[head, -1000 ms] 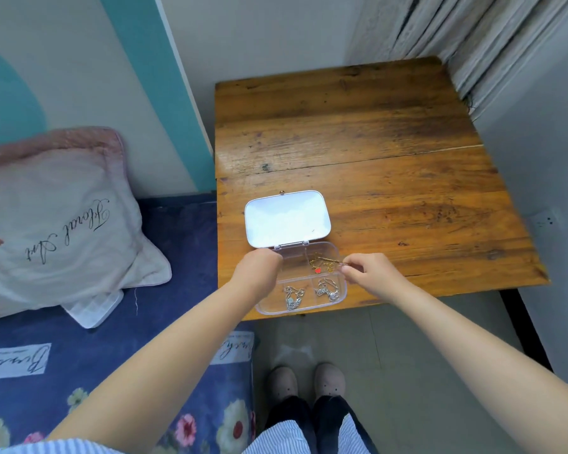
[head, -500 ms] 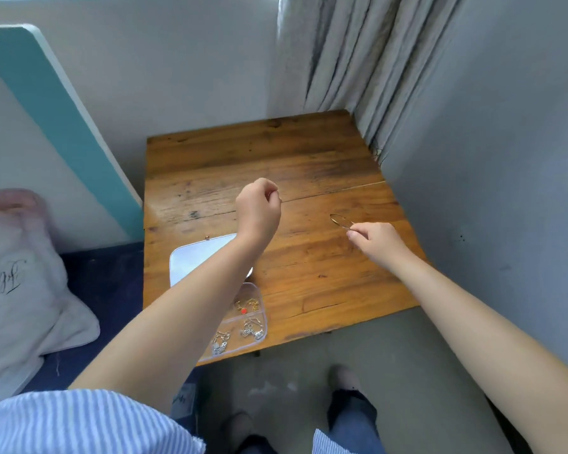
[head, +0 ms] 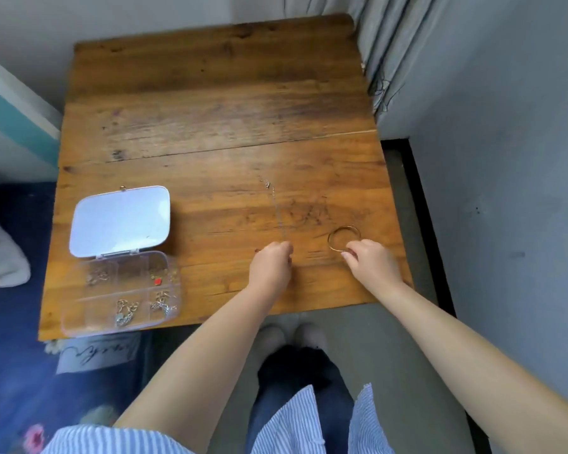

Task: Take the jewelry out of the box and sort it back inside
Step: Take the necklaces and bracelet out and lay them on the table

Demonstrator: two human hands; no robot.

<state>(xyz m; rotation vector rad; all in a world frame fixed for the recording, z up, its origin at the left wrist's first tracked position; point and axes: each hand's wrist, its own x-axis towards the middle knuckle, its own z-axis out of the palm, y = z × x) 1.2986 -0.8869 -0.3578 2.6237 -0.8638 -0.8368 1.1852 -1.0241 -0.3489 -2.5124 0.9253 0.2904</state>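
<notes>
A clear plastic jewelry box (head: 79, 317) lies open at the table's near left corner, its white lid (head: 120, 221) flat behind it. Small earrings and a red piece sit in several of its compartments. A thin silver chain (head: 277, 209) lies stretched on the wood; my left hand (head: 271, 267) pinches its near end. A gold bangle (head: 343, 237) lies flat on the table to the right, and my right hand (head: 371, 262) grips its near edge.
The wooden table (head: 210, 109) stands in a corner, with a grey curtain (head: 394, 44) at the back right and a grey wall on the right. A dark blue floral bedspread (head: 17, 371) lies to the left. My shoes (head: 292, 335) show below the table's near edge.
Both hands left the box and moved right. The left hand, raised half a second ago, has come down and laid out the chain. The right hand has set the bangle flat on the table.
</notes>
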